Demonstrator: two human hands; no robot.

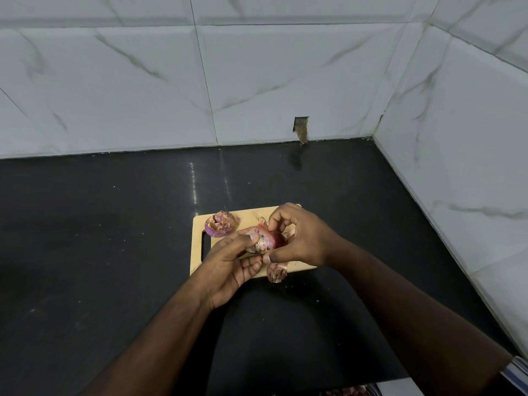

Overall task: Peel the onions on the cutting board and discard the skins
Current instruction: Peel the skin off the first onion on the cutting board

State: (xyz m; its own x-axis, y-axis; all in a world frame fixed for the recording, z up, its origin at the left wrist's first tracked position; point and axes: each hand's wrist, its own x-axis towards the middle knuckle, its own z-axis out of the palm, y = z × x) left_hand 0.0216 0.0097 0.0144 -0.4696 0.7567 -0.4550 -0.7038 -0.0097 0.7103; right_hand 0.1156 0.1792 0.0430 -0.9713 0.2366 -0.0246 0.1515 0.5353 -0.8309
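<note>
Both hands peel a red onion above a wooden cutting board.

The left hand (228,267) and right hand (297,238) close their fingers on the onion (265,241), held between both sets of fingertips; a second onion (221,224) lies beyond the left fingers near the cutting board (197,247) corner, a loose skin (276,272) sits below the right thumb at the board's near edge, and bare black counter (100,238) surrounds the board.

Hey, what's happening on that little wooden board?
A person is peeling a red onion, held in both hands above the cutting board. The left hand steadies it while the right hand picks at the skin. Another onion sits at the board's far left corner, and a loose skin lies at its near edge.
</note>
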